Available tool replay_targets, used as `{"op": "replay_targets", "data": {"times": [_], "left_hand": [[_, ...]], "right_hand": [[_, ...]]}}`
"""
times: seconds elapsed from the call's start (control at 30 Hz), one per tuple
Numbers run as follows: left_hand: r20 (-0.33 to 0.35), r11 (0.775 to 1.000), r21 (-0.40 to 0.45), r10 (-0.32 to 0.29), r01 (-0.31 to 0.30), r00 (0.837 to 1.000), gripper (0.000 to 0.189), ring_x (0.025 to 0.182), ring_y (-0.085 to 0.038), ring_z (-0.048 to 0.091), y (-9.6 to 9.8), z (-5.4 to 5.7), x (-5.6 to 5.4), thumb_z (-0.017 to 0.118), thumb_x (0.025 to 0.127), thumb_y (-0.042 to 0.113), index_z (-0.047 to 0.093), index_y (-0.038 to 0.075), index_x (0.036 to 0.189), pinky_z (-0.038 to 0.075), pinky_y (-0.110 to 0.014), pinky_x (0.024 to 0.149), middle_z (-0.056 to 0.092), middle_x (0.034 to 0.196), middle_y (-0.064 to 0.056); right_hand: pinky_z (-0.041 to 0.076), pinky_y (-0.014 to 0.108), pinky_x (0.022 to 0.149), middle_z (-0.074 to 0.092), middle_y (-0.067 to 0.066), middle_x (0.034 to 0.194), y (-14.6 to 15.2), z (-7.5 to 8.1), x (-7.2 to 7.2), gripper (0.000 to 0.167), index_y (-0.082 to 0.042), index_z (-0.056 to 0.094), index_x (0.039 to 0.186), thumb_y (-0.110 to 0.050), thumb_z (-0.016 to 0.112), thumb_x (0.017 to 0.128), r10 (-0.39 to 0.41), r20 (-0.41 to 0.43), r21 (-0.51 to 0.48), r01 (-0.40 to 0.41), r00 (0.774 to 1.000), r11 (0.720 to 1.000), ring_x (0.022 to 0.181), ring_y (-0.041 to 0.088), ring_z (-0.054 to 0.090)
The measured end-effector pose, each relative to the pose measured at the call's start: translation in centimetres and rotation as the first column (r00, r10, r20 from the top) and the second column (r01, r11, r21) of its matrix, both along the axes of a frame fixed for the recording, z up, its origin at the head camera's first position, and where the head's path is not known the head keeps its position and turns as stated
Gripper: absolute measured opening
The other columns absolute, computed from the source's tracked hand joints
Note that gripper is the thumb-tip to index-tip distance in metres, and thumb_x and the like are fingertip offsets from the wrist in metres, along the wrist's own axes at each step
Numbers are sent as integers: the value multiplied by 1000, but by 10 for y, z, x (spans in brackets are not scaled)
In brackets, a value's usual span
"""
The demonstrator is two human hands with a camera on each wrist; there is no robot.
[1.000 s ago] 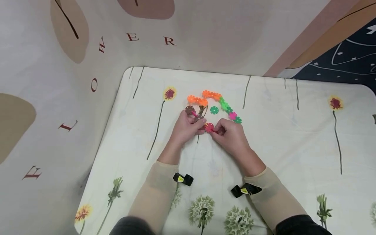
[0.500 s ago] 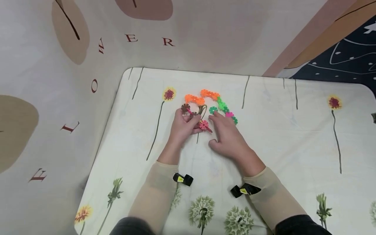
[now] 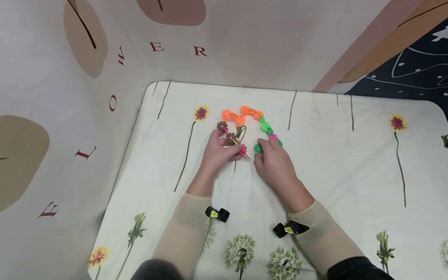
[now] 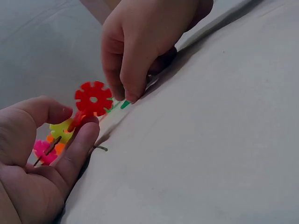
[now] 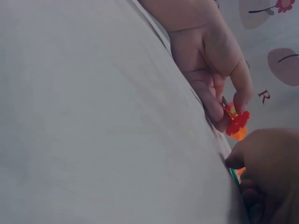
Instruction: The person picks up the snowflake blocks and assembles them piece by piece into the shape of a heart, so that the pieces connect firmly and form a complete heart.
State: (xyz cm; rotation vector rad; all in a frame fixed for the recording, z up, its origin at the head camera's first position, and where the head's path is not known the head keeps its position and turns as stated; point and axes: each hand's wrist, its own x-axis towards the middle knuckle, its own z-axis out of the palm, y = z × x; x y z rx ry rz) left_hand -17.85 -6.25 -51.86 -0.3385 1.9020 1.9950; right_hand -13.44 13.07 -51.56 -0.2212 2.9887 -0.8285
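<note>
My left hand [image 3: 220, 153] holds a chain of notched plastic snowflake discs between thumb and fingers. In it show brown discs [image 3: 222, 126], a yellow disc [image 4: 62, 130] and a red disc [image 4: 94, 99] at the near end. My right hand [image 3: 278, 161] pinches a single green snowflake disc [image 3: 258, 148] low over the cloth, a short way right of the red disc. The fingers cover much of the green disc in the left wrist view, where only a thin green edge shows. The two hands are close together but apart.
Beyond the hands lie linked orange discs [image 3: 251, 112], bright green discs [image 3: 265, 125] and a pink disc [image 3: 273, 137] in a curve. More orange discs [image 3: 232, 116] sit at the left chain's far end. A flower-printed cloth [image 3: 350, 167] covers the table; a printed wall hanging [image 3: 245, 50] stands behind.
My right hand has let go of the red discs, reached out to the loose green disc, and drawn it nearer. My left hand keeps its hold on the chain, shifted slightly left.
</note>
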Motion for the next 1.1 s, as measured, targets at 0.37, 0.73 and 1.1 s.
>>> {"op": "replay_targets", "data": {"times": [0.37,0.73,1.1], "left_hand": [[11,999,42,24,-24,1000,85,84,-26,78,1,-2,0,80,93,-2,28,5,159,67,-38,76,73,111,-19],[6,1000,-14,7,-7,1000,91,78,-27,76,-1,-1,-2,83,86,-6,31,5,159,67,-38,76,73,114,-18],[-34,998,47,46,-45,998,85,86,-26,77,0,-3,-1,80,90,-8,31,5,159,66,-36,78,71,114,-21]], "right_hand": [[55,45,80,59,11,106,4,0,1,18,-4,72,107,-14,76,92,-34,35,-104,37,999,994,85,29,58],[55,46,85,63,11,109,2,1,0,31,-3,74,119,-22,80,95,-52,79,-119,62,995,991,94,29,62],[53,35,73,73,3,93,10,11,-2,17,-9,69,115,-13,74,98,-36,264,-371,136,964,919,79,20,65]]}}
